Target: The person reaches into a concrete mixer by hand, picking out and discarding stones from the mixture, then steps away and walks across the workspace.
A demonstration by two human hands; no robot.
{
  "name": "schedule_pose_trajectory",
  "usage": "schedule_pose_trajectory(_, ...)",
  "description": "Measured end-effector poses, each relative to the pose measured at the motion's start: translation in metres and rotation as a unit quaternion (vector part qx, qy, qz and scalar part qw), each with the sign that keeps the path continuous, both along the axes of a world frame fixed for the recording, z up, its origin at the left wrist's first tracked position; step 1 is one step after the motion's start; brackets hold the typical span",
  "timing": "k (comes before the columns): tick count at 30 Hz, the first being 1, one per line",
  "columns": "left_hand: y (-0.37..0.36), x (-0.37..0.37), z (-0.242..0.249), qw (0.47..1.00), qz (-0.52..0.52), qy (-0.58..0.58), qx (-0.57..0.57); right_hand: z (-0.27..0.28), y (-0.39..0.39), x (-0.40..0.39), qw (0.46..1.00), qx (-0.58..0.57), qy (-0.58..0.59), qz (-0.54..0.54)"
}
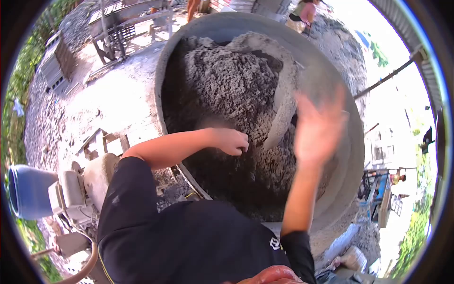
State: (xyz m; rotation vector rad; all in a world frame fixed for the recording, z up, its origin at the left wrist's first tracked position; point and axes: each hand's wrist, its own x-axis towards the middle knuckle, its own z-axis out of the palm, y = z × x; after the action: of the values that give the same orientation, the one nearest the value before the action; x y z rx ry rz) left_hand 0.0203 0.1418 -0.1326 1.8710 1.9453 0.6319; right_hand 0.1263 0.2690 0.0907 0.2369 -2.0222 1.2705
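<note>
Over the drum [349, 163], the left hand [230, 141] curls, its grip unclear; the right hand [318, 132] spreads its fingers. Grey mix [231, 78] lies inside; this reach, seemingly in hand, needs clearance from the curved blade [285, 92].

Harsh daylight, blown-out ground [125, 102], blurred right hand [319, 130], fisheye-curved edges.

We see the right hand [320, 130] only as a motion blur, its fingers smeared against the round drum's wall [347, 156]. The left hand [231, 142] curls away, so its palm and anything in it are hidden from us. The top edge crops 1 person in pink [308, 13]. We find the shirt's white mark [275, 243] too small to read, and 1 distant figure [398, 177] at right too small to make out.
</note>
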Motion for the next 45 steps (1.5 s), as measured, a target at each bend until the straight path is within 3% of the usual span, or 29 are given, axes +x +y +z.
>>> schedule_pose_trajectory(1,-0.002,0.005,-0.003,0.995,0.014,-0.04,0.095,0.002,-0.045,-0.008,0.94,-0.203,0.092,0.258)
schedule_pose_trajectory(2,0.002,0.007,-0.021,0.981,-0.004,0.001,0.192,0.015,-0.062,-0.012,0.949,-0.154,0.088,0.259)
schedule_pose_trajectory(3,-0.005,0.019,0.004,0.993,0.001,-0.027,0.116,0.028,-0.072,-0.013,0.955,-0.106,0.08,0.264)
schedule_pose_trajectory(5,-0.009,0.034,0.018,0.992,-0.03,-0.064,0.108,0.045,-0.074,-0.016,0.972,-0.133,0.055,0.185)
schedule_pose_trajectory(6,-0.01,0.038,0.026,0.992,-0.023,-0.07,0.106,0.029,-0.053,-0.019,0.967,-0.126,0.046,0.218)
schedule_pose_trajectory(7,-0.008,0.046,0.035,0.986,-0.039,-0.068,0.146,0.016,-0.034,-0.018,0.974,-0.106,0.048,0.196)
schedule_pose_trajectory(11,-0.011,0.05,0.076,0.946,-0.027,-0.045,0.32,-0.025,0.043,0.026,0.98,-0.144,-0.131,0.04)
schedule_pose_trajectory(12,-0.015,0.043,0.084,0.933,-0.005,-0.047,0.356,-0.031,0.058,0.041,0.979,-0.122,-0.162,-0.028)
schedule_pose_trajectory(15,-0.033,0.014,0.102,0.888,0.072,-0.029,0.454,-0.055,0.119,0.096,0.963,-0.177,-0.189,-0.078)
schedule_pose_trajectory(17,-0.05,0.004,0.113,0.872,0.172,-0.063,0.455,-0.076,0.154,0.14,0.947,-0.247,-0.19,-0.081)
schedule_pose_trajectory(21,-0.068,-0.031,0.102,0.758,0.213,-0.191,0.587,-0.122,0.175,0.198,0.911,-0.311,-0.206,-0.178)
schedule_pose_trajectory(23,-0.069,-0.025,0.107,0.729,0.27,-0.236,0.583,-0.144,0.173,0.214,0.878,-0.333,-0.213,-0.27)
schedule_pose_trajectory(25,-0.064,-0.026,0.101,0.728,0.279,-0.253,0.574,-0.163,0.169,0.218,0.865,-0.34,-0.221,-0.296)
schedule_pose_trajectory(27,-0.061,-0.032,0.091,0.762,0.246,-0.206,0.563,-0.172,0.165,0.214,0.852,-0.35,-0.23,-0.315)
schedule_pose_trajectory(30,-0.064,-0.029,0.094,0.772,0.255,-0.175,0.555,-0.174,0.155,0.198,0.846,-0.293,-0.208,-0.394)
schedule_pose_trajectory(32,-0.065,-0.031,0.093,0.775,0.261,-0.166,0.551,-0.173,0.16,0.196,0.854,-0.181,-0.177,-0.455)
schedule_pose_trajectory(35,-0.066,-0.029,0.092,0.763,0.284,-0.168,0.556,-0.176,0.157,0.196,0.856,-0.098,-0.159,-0.482)
schedule_pose_trajectory(37,-0.061,-0.021,0.096,0.753,0.373,-0.171,0.515,-0.178,0.156,0.197,0.851,-0.09,-0.157,-0.493)
schedule_pose_trajectory(41,-0.054,-0.022,0.094,0.735,0.456,-0.215,0.455,-0.176,0.155,0.199,0.834,-0.033,-0.162,-0.526)
schedule_pose_trajectory(45,-0.052,-0.026,0.085,0.774,0.44,-0.184,0.417,-0.174,0.151,0.198,0.83,-0.02,-0.159,-0.534)
